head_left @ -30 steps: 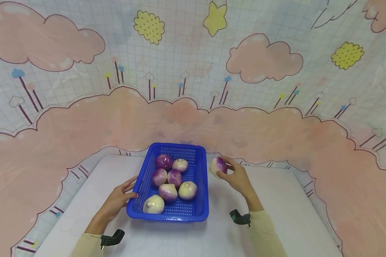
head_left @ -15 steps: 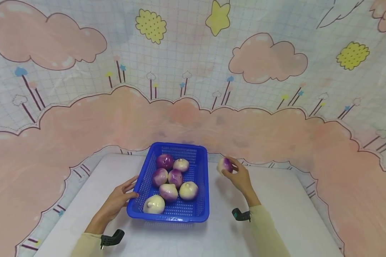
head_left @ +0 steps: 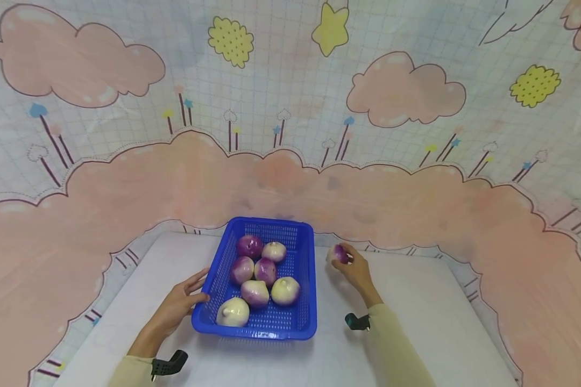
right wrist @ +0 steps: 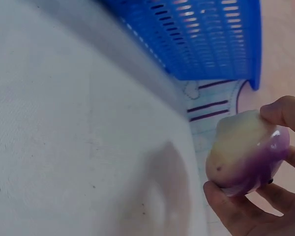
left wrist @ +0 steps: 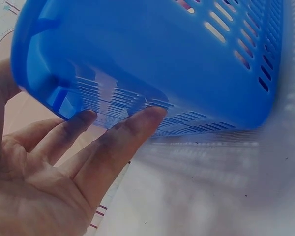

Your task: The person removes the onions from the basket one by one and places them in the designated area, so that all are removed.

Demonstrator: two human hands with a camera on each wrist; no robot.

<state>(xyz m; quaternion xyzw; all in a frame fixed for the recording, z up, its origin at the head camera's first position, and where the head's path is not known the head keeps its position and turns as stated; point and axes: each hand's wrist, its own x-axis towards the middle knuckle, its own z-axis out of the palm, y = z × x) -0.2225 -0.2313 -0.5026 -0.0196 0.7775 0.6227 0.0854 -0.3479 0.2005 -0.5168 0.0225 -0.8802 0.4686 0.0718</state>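
Between the thumb and fingers of my right hand (head_left: 358, 271) is a shiny purple-and-white onion (right wrist: 248, 152), just right of a blue plastic basket (head_left: 254, 333). In the right wrist view the onion is held above the table, with its shadow below. My left hand (head_left: 173, 307) holds the basket at its left side. The thumb is at the rim, and the left wrist view shows the fingers (left wrist: 123, 142) against the slotted outer wall. Inside the basket lie several more onions (head_left: 255, 294), some mostly purple, others mostly white.
The basket stands on a white table (head_left: 416, 322), near the middle. Behind and around the table hangs a cloth backdrop (head_left: 290, 183) printed with clouds and stars. Small black devices are on both wrists.
My right hand has moved the onion rightward, away from the basket, then slightly lower. My left hand stays at the basket's left side, and the onions inside have not shifted.
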